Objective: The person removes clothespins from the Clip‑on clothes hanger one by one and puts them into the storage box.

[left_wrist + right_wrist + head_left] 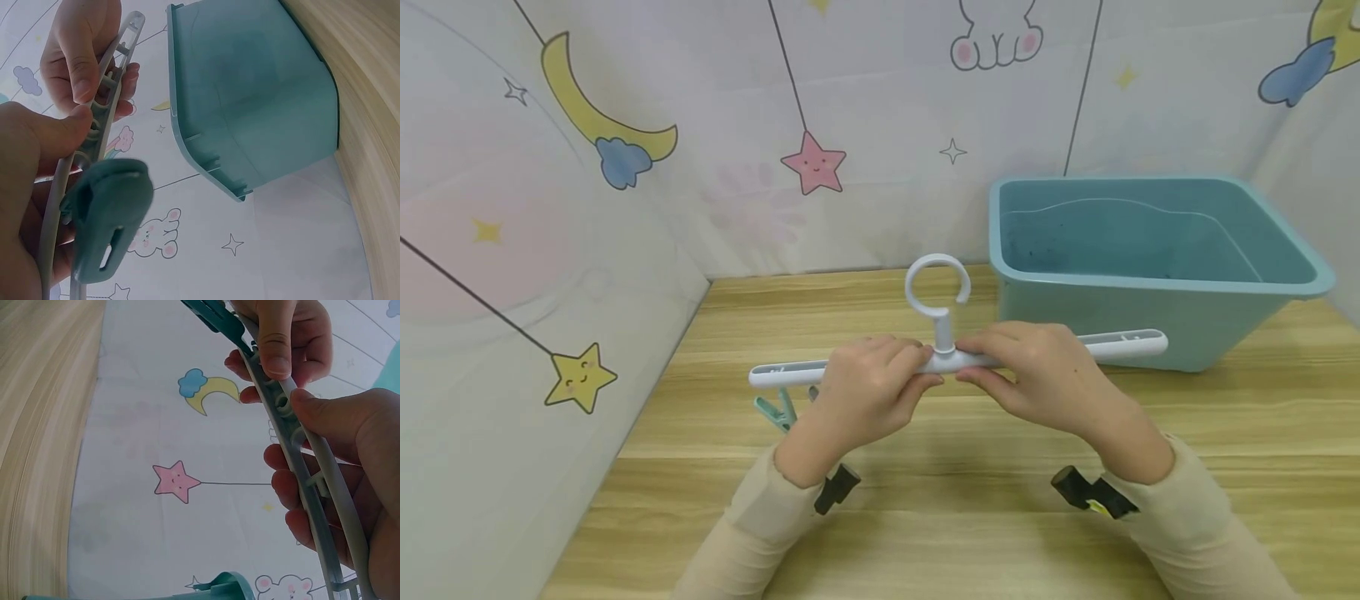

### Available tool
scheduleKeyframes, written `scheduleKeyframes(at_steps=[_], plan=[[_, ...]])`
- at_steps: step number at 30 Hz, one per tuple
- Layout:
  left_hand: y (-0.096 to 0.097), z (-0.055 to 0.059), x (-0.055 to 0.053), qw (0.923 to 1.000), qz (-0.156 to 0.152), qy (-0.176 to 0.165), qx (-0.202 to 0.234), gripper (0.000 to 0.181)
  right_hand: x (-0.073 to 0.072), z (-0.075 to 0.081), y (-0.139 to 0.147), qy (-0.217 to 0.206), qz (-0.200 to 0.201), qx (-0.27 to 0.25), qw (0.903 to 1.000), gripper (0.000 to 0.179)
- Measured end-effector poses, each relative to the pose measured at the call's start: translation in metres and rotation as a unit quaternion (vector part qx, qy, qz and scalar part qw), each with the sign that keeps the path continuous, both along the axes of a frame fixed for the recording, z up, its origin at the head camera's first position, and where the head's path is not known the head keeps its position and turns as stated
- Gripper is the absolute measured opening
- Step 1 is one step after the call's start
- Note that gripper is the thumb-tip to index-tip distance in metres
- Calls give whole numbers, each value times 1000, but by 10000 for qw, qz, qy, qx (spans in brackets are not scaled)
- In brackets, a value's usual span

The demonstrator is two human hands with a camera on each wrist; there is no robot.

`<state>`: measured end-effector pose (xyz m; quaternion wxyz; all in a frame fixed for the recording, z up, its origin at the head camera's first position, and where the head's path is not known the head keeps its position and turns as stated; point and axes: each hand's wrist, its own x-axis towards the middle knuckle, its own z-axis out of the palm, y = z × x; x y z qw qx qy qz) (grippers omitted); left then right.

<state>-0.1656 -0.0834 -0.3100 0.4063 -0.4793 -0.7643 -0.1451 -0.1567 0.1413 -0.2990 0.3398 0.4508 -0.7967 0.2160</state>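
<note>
A pale white clothes hanger (943, 332) with a straight bar and a round open hook is held level above the table, hook upward. My left hand (867, 385) grips the bar just left of the hook's stem, fingers over the far side and thumb near the centre. Right of the stem, my right hand (1047, 377) holds the bar in the same way. A teal clip (114, 220) hangs from the bar by my left hand; in the head view that hand partly hides it. Seen from the right wrist, the bar's underside (294, 434) is hollow and ribbed.
Behind and to the right stands a teal plastic bin (1112, 321), its rim close to the hanger's right end. The wood-grain table (970, 533) runs back to a printed cloth backdrop (880, 217). Dark wrist cameras (837, 489) are strapped on both sleeves.
</note>
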Motion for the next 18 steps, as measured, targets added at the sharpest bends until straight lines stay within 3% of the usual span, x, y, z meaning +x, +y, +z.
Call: scheduleKeyframes(at_steps=[10,18], plan=[[-6,7,0,9996,235,12,180,31,-2,2,3,279,-72,-134,9995,51],[-31,24,-3,9945,288,-236,980,32,-4,6,13,373,-252,-210,9988,49]])
